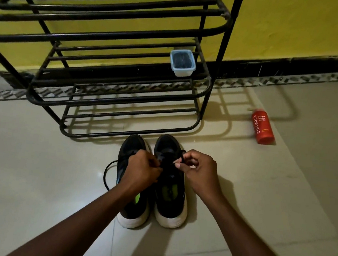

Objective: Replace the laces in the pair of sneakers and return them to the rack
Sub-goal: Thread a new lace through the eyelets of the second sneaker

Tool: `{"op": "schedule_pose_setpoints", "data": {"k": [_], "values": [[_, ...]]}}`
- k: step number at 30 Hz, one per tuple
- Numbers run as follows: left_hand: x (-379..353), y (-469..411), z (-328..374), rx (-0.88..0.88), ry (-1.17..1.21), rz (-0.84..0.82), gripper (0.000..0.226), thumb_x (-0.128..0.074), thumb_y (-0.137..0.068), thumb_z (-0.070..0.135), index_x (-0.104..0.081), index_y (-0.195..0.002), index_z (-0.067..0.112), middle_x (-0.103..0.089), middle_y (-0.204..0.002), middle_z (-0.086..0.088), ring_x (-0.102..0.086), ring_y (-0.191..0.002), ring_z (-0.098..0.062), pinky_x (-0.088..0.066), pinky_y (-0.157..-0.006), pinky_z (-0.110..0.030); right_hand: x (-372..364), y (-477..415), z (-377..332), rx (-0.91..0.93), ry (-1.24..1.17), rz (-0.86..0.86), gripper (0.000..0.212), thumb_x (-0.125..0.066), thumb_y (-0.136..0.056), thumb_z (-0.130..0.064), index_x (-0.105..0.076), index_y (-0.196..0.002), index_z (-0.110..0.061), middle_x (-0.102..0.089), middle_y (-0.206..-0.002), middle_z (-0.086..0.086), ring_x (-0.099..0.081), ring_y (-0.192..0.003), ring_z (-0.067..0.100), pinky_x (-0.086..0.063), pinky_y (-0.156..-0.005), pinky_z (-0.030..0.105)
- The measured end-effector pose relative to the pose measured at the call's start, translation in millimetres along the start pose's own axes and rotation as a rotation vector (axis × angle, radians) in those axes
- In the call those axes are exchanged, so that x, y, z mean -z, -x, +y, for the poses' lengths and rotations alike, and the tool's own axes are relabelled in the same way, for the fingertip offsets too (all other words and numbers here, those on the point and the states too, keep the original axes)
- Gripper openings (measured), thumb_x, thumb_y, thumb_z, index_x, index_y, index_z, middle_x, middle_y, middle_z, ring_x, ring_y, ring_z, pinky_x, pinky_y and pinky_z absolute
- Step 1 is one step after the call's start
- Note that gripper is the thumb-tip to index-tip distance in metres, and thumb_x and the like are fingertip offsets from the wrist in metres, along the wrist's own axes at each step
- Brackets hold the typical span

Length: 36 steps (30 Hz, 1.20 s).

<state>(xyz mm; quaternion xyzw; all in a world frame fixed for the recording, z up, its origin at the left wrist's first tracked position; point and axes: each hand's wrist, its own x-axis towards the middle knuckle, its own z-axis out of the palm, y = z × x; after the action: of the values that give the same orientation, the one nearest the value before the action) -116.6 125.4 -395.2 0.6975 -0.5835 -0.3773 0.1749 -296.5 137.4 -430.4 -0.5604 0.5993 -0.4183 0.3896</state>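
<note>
Black white-soled sneakers [169, 208]: left hand [143, 168] and right hand [200, 170] each pinch thin black lace [105, 173]; best tension both ends evenly.

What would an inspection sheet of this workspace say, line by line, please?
Surface: pale tiled floor, glossy.
Job's things: pair of sneakers side by side, toes toward the black rack; black lace loops onto the floor.
Clutter: red bottle lying on the floor; small plastic tub on a rack shelf.
Grips: left hand and right hand both pinch the lace over one sneaker.
Cables: nothing seen.
Surroundings: yellow wall with dark skirting.
</note>
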Motion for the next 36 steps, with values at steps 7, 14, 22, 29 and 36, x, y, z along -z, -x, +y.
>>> {"op": "schedule_pose_setpoints", "data": {"k": [7,14,22,29,36], "values": [[1.8,-2.9,-1.9,0.094,0.106,-0.050,0.007,-0.077,-0.088,0.008,-0.072,-0.090,0.012,-0.073,-0.082,-0.008,-0.074,-0.063,-0.016,-0.062,-0.060,-0.025,-12.3,-1.3,-8.4,0.123,0.145,-0.062,0.012,-0.085,-0.077,-0.017,-0.074,-0.079,-0.019,-0.073,-0.076,-0.009,-0.070,-0.074,0.004,-0.058,-0.072,0.023],[4.0,-5.6,-4.5,0.133,0.151,-0.080,0.012,-0.078,-0.086,0.004,-0.071,-0.082,0.013,-0.072,-0.083,-0.009,-0.073,-0.062,-0.015,-0.060,-0.057,-0.022,-19.1,-6.4,-11.0,0.117,0.272,-0.065,0.017,-0.084,-0.077,-0.020,-0.067,-0.076,-0.019,-0.064,-0.064,0.000,-0.059,-0.057,0.009,-0.054,-0.061,0.026],[1.4,-4.3,-7.3,0.080,0.157,-0.055,0.021,-0.079,-0.084,0.007,-0.068,-0.073,0.021,-0.071,-0.070,-0.003,-0.070,-0.052,-0.008,-0.053,-0.049,-0.016,-22.4,-11.2,-11.3,0.150,0.383,-0.079,0.021,-0.081,-0.074,-0.015,-0.061,-0.071,-0.022,-0.056,-0.055,-0.008,-0.055,-0.054,0.003,-0.040,-0.052,0.010],[1.5,-3.3,-4.5,0.046,0.149,-0.077,0.016,-0.067,-0.094,0.006,-0.072,-0.082,0.015,-0.071,-0.075,-0.004,-0.073,-0.057,-0.014,-0.057,-0.052,-0.021,-25.0,-12.4,-16.6,0.178,0.432,-0.091,0.031,-0.082,-0.075,-0.017,-0.057,-0.073,-0.035,-0.050,-0.057,-0.019,-0.049,-0.053,-0.006,-0.044,-0.055,0.016],[6.2,-4.0,-0.9,-0.001,0.107,-0.101,0.024,-0.067,-0.090,-0.007,-0.065,-0.078,0.013,-0.067,-0.082,-0.007,-0.070,-0.066,-0.015,-0.061,-0.057,-0.024,-27.2,-6.6,-7.7,0.129,0.342,-0.043,0.013,-0.084,-0.076,-0.019,-0.075,-0.083,-0.024,-0.056,-0.065,-0.016,-0.055,-0.054,0.000,-0.046,-0.057,0.010]]}}
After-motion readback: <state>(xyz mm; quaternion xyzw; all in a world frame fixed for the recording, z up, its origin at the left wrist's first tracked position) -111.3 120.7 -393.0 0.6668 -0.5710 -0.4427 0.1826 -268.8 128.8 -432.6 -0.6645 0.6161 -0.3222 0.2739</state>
